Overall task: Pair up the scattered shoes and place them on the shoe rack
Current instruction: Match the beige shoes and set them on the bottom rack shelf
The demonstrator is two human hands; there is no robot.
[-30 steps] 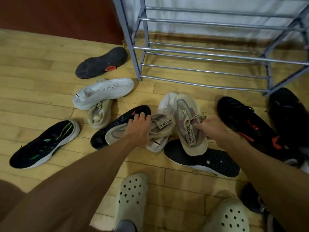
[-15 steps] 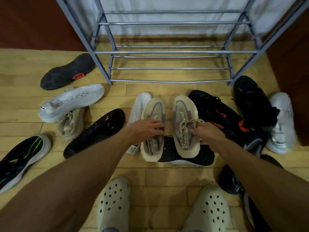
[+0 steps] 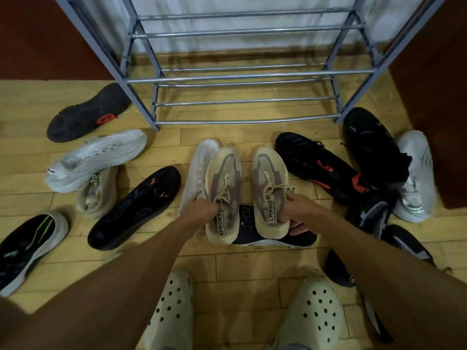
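Observation:
Two matching beige knit sneakers point toward the grey metal shoe rack (image 3: 237, 77). My left hand (image 3: 199, 210) grips the left beige sneaker (image 3: 223, 178) at its collar. My right hand (image 3: 299, 207) grips the right beige sneaker (image 3: 269, 180) at its heel and laces. Both sneakers are upright, side by side, above a black shoe (image 3: 255, 234) lying on the floor. The rack's shelves hold nothing.
Scattered on the wooden floor: a white shoe (image 3: 197, 170) beside the left sneaker, a black sole-up shoe (image 3: 88, 114), a white sneaker (image 3: 98, 157), a beige shoe (image 3: 97, 193), black shoes (image 3: 136, 208) (image 3: 321, 168) (image 3: 369, 145), a green-striped shoe (image 3: 27, 246). My feet wear cream clogs (image 3: 171, 314).
My left hand turned the left beige sneaker upright and brought it beside the right one. Both sneakers have risen a little off the pile, and the view has moved closer to the rack.

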